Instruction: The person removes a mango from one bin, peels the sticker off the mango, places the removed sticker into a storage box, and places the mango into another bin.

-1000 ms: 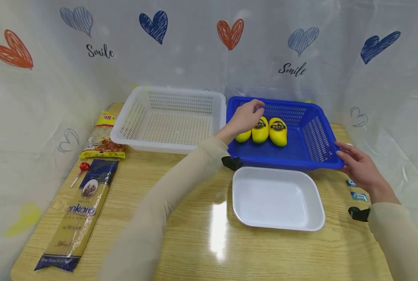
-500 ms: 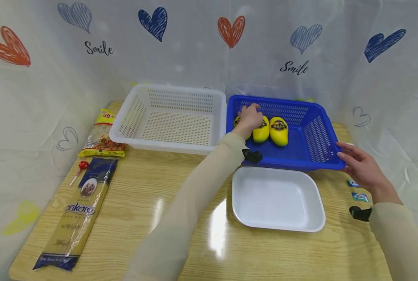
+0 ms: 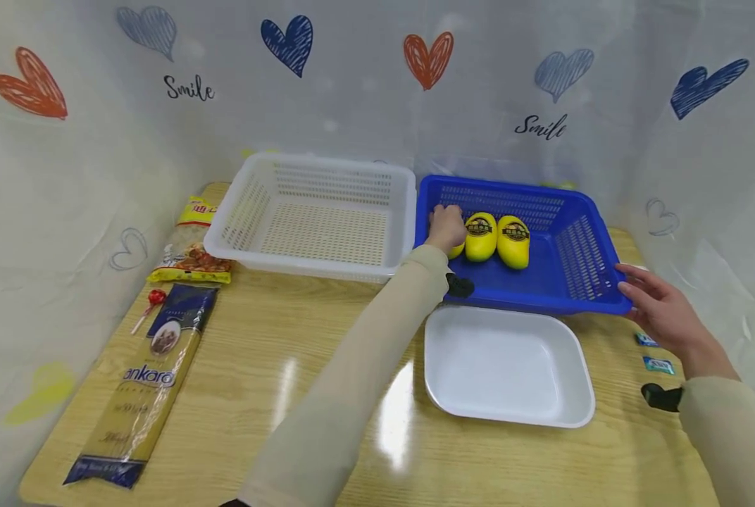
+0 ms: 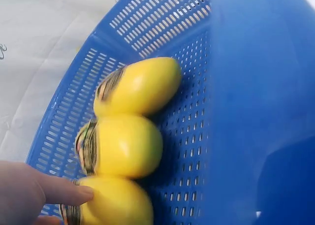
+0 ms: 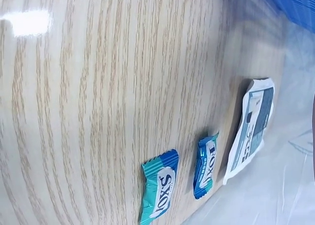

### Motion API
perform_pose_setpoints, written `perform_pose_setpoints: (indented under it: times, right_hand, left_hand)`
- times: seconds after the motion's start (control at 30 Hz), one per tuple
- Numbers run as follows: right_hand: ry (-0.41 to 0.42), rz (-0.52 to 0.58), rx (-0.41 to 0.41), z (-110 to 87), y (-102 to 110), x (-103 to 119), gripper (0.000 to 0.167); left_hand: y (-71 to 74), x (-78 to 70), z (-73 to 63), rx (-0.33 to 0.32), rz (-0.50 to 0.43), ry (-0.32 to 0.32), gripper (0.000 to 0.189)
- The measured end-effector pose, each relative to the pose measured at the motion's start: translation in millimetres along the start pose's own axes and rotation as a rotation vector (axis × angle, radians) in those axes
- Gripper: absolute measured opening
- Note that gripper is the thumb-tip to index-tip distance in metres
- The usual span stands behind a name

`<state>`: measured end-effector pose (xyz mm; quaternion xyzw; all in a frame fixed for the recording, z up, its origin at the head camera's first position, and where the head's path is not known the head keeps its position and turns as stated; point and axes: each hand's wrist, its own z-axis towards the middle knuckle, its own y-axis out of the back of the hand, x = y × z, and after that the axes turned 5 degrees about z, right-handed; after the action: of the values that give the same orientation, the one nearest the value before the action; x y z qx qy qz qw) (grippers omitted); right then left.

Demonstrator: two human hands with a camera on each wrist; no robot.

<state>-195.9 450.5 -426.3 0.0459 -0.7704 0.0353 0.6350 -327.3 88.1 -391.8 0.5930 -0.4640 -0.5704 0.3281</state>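
Note:
Three yellow mangoes with dark labels lie side by side in the blue basket (image 3: 545, 296): a right one (image 3: 513, 243), a middle one (image 3: 481, 239) and a left one (image 4: 118, 203). My left hand (image 3: 447, 227) is on the left mango, fingers bent over its far-left side and largely hiding it in the head view. A straight digit lies across its label in the left wrist view; the far fingertips are hidden. At the basket's right front corner, my right hand (image 3: 665, 310) holds the rim between fingers and thumb.
A white perforated basket (image 3: 314, 267) stands left of the blue one. In front is a white tray (image 3: 510, 366). Along the left lie a snack bag (image 3: 194, 239), a lollipop (image 3: 156, 297) and a spaghetti pack (image 3: 146, 380). Small wrapped candies (image 5: 160, 188) and a white packet (image 5: 251, 129) lie at right.
My left hand has come down from above the mangoes onto the left one. My right hand stays at the basket's corner. The view has shifted slightly.

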Motion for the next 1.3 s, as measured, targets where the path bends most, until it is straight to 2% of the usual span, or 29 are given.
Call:
perform_pose_setpoints:
  times: [0.1, 0.17, 0.4, 0.67, 0.93, 1.1, 1.3]
  right_hand:
    - [-0.01, 0.0, -0.012, -2.1, 1.5, -0.8, 0.051]
    - [-0.009, 0.01, -0.011, -2.0, 1.7, -1.9, 0.051]
    - [-0.01, 0.022, -0.005, -0.1, 0.7, -2.5, 0.049]
    - [-0.013, 0.04, 0.006, -0.4, 2.2, -1.7, 0.049]
    - [-0.006, 0.081, 0.033, -3.4, 2.4, -2.4, 0.048]
    - [-0.01, 0.082, 0.033, -3.0, 3.6, -2.7, 0.049]
    - [-0.007, 0.096, 0.041, -1.1, 3.9, -3.2, 0.047]
  left_hand:
    - [0.2, -1.3, -3.0, -0.017, 0.0, 0.002, 0.028]
    - [0.0, -1.2, -3.8, -0.006, -0.016, 0.015, 0.027]
    - [-3.9, 5.4, 0.0, 0.105, -0.122, 0.028, 0.06]
    - [-7.3, 3.5, -2.5, 0.096, -0.264, 0.072, 0.069]
    - [-8.6, -0.5, -5.1, 0.14, -0.288, 0.075, 0.063]
    - [-7.6, -0.8, -5.8, 0.153, -0.304, 0.069, 0.053]
    - [-6.7, 0.8, -8.4, 0.149, -0.319, 0.068, 0.055]
